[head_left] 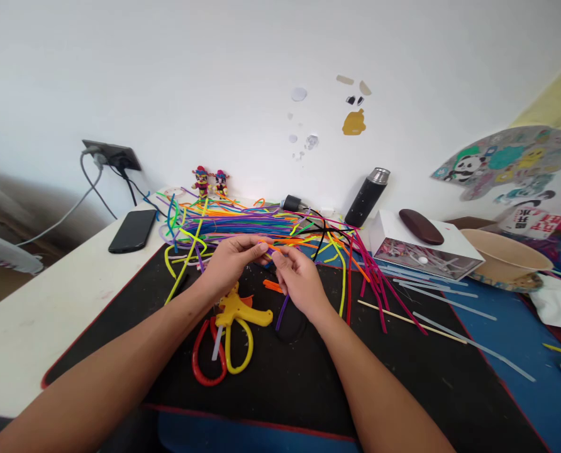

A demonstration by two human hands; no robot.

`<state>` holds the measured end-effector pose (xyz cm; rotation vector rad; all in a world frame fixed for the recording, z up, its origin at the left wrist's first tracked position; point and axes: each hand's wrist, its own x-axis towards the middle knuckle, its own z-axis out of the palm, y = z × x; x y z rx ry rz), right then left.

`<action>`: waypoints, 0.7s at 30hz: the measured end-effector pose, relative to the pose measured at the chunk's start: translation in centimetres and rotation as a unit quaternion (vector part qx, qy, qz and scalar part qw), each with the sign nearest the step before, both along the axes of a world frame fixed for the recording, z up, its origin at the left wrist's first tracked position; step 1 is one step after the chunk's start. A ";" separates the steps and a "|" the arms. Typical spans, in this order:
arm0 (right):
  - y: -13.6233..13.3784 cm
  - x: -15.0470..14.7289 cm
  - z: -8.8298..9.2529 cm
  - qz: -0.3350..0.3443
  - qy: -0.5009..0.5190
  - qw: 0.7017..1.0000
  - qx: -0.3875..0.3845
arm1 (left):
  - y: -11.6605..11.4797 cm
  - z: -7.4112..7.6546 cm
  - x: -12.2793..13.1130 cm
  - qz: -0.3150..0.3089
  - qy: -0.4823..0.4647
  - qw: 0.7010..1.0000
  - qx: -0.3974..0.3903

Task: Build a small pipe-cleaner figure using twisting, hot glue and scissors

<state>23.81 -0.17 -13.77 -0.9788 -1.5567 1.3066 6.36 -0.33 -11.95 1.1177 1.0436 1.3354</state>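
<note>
My left hand (pixel 236 259) and my right hand (pixel 300 277) meet above the black mat, thumbs and fingers closed in a pinch. Between their fingertips is a small piece of purple and orange pipe cleaner (pixel 271 248), partly hidden by the fingers. A purple pipe cleaner end (pixel 283 313) hangs below my right hand. Just under the hands lie short orange pipe cleaner pieces (pixel 273 286). Closer to me is a yellow glue gun (pixel 243 314) with a clear glue stick (pixel 217 343). It covers the blades of scissors with red and yellow handles (pixel 239 370).
Behind the hands lies a pile of colourful pipe cleaners (pixel 243 224), with two small figures (pixel 201 181) beyond it. A phone (pixel 133 231) is at left. To the right are a black flask (pixel 368 197), a white box (pixel 426 251), glue sticks (pixel 473 346) and a wooden skewer (pixel 412 321).
</note>
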 end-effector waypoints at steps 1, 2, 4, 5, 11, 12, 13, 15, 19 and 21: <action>0.0 0.0 -0.1 -0.007 -0.013 1.000 0.010 | 0.0 -0.1 0.0 -0.003 0.004 1.000 0.002; 0.1 0.1 -0.2 -0.012 -0.025 0.999 0.019 | 0.0 -0.1 0.0 -0.007 0.005 1.000 0.002; 0.2 0.2 -0.3 -0.022 -0.048 0.998 0.037 | -0.1 -0.3 0.1 -0.013 0.003 1.000 0.001; 0.2 0.3 -0.4 -0.028 -0.061 0.997 0.049 | -0.1 -0.3 0.1 -0.016 0.000 1.000 -0.001; 0.2 0.5 0.0 -0.061 -0.148 0.979 0.123 | 0.0 -0.5 0.2 -0.027 -0.042 0.999 -0.020; 0.2 0.5 0.1 -0.062 -0.154 0.978 0.127 | 0.1 -0.5 0.3 -0.029 -0.052 0.998 -0.023; 0.2 0.5 0.2 -0.063 -0.159 0.977 0.130 | 0.1 -0.5 0.3 -0.031 -0.060 0.997 -0.026; 0.2 0.6 0.3 -0.062 -0.165 0.975 0.136 | 0.1 -0.5 0.2 -0.037 -0.071 0.996 -0.028; 0.3 0.7 0.3 -0.049 -0.161 0.975 0.145 | 0.1 -0.5 0.0 -0.053 -0.073 0.995 -0.031; 0.3 0.7 0.2 -0.039 -0.147 0.979 0.135 | 0.0 -0.4 -0.1 -0.055 -0.071 0.995 -0.033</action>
